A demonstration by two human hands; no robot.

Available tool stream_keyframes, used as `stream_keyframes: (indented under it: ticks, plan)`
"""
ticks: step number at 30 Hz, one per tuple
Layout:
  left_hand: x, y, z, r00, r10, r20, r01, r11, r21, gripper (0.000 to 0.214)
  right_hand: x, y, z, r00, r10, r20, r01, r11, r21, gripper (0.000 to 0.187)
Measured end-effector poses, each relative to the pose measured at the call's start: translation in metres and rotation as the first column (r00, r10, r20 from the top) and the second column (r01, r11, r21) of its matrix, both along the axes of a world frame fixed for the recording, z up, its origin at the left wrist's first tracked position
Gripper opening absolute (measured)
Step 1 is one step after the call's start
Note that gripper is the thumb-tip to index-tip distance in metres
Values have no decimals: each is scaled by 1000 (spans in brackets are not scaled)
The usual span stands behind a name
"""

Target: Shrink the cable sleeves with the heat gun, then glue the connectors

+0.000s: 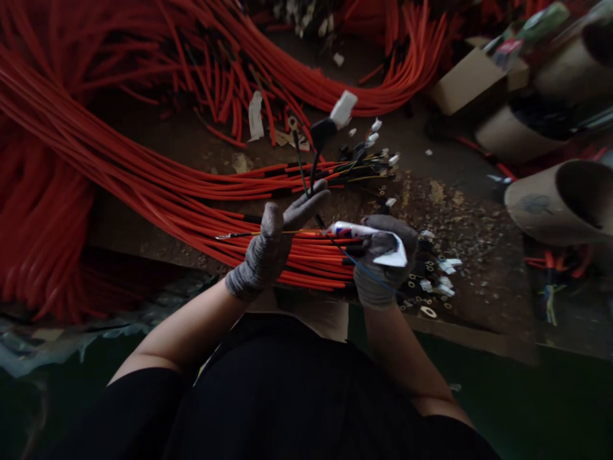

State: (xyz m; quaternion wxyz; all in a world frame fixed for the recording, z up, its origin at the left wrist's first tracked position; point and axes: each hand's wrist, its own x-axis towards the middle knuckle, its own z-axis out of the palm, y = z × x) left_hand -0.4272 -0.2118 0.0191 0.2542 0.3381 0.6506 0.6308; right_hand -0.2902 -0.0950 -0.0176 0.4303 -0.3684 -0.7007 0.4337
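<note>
Both hands wear grey knit gloves. My left hand [275,239] is raised over the red cable bundle [306,255] and pinches thin dark wires [306,169] between thumb and fingers. Those wires rise to a black sleeve with a white connector [343,108]. My right hand [383,255] is closed around a white wrapped piece, tape or a label [364,231], at the end of the bundle, with a thin blue wire running under it. Beyond the hands lies a second bundle end with small white plugs and ring terminals [378,160].
Long red cables [96,147] loop over the dark worn bench [460,211] and pile at the left. Loose ring terminals and white plugs [438,281] lie right of my right hand. Cardboard tubes [560,198] and a cardboard box [467,80] stand at the right.
</note>
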Motion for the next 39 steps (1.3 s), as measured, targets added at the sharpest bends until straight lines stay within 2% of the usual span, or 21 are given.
stream_keyframes:
  ticks: [2,4,5,7,8,9,10,11,13,15,16,19,24,26,28,30,32,34,36,37,39]
  plan:
    - [-9,1,11,992,-115,-55,116,993,9,65,-5,4,-11,989,133,-57,-142,964,-225,29]
    - [-18,6,25,980,-122,-158,115,992,-55,57,-14,1,-20,942,318,-110,-334,849,-409,31]
    - [-22,11,32,974,-82,-213,63,994,-94,53,-18,-2,-22,914,385,-131,-401,802,-443,34]
    - [-32,22,43,968,10,-249,-38,994,-105,43,-24,-8,-22,869,463,-175,-487,741,-462,40]
    - [-37,27,46,976,34,-214,-52,996,-79,37,-25,-11,-19,851,487,-196,-518,716,-469,41]
    - [-42,32,48,989,24,-143,-32,998,-56,32,-25,-12,-14,850,485,-207,-521,713,-470,39]
    - [-48,36,48,999,-10,-43,8,999,-41,28,-24,-12,-7,870,443,-216,-491,738,-463,37]
    - [-53,39,47,996,-51,69,53,998,-34,27,-23,-10,0,904,364,-222,-426,788,-445,34]
    - [-61,44,41,959,-116,260,130,991,-36,26,-23,-5,15,963,132,-235,-213,907,-362,28]
    - [-65,47,33,925,-128,357,145,989,-20,26,-25,1,25,974,-19,-228,-33,975,-222,24]
    - [-65,48,30,919,-124,374,134,991,-1,27,-26,4,28,979,-18,-202,-11,990,-141,23]
    - [-62,52,23,919,-100,380,98,995,25,26,-25,8,31,995,72,-75,-71,997,22,25]
    - [-60,55,21,921,-86,380,77,996,40,25,-13,5,31,984,120,134,-150,956,252,26]
    - [-61,52,22,928,-79,363,74,997,27,27,-16,4,26,987,144,73,-156,966,208,23]
    - [-61,47,24,938,-57,341,59,998,4,30,-26,5,18,990,91,-108,-89,996,27,22]
    - [-57,38,29,953,-45,301,50,999,-9,32,-36,5,10,962,27,-273,-74,984,-164,23]
    - [-47,27,35,972,-45,231,45,999,5,32,-39,6,7,935,38,-354,-143,951,-275,26]
    - [-27,15,40,995,-67,69,66,998,25,31,-31,9,9,929,98,-358,-218,924,-313,29]
    - [-2,1,38,980,-162,-114,165,986,20,28,-15,15,14,934,211,-287,-291,917,-274,29]
    - [12,-5,34,943,-257,-211,260,965,-10,28,-6,18,16,931,273,-242,-330,914,-237,27]
    - [38,-15,22,792,-469,-391,466,878,-108,27,12,24,20,910,380,-168,-407,895,-182,24]
